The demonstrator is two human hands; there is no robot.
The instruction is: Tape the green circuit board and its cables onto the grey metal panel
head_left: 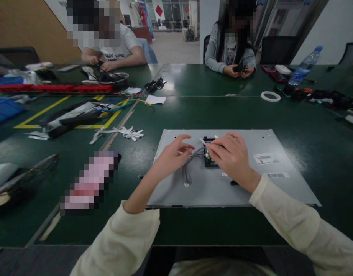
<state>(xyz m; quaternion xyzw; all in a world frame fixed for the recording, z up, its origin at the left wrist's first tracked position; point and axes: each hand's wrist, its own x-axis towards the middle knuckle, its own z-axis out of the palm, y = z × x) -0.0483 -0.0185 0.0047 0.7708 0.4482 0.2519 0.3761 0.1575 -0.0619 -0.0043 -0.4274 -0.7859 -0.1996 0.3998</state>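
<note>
A white strip [202, 142] is pinched between the thumb and fingers of the right hand [232, 155], which is held over the middle of the panel [165, 193]. The left hand [174, 155] is held over the panel's left half, its fingers curled and spread apart; whether the cable [190, 163] beneath is touched cannot be told. By the right fingertips, near the panel's middle, the board [209, 159] in its black frame is partly covered by the hand. The grey cable is looped from the board across the panel's left half, and its white plug [186, 184] is seen there. Labels [265, 159] are stuck on the panel's right half. The panel is laid flat on the green table [193, 111].

To the panel's left, a phone [91, 182] is placed, its screen blurred; nearer the panel's far left corner, white scraps [132, 133] are strewn. Beyond the panel's far right corner, a tape ring [270, 96] is laid, with a bottle [305, 67] set farther out. Across the table, beyond the panel, dark things are held by two co-workers [130, 42].
</note>
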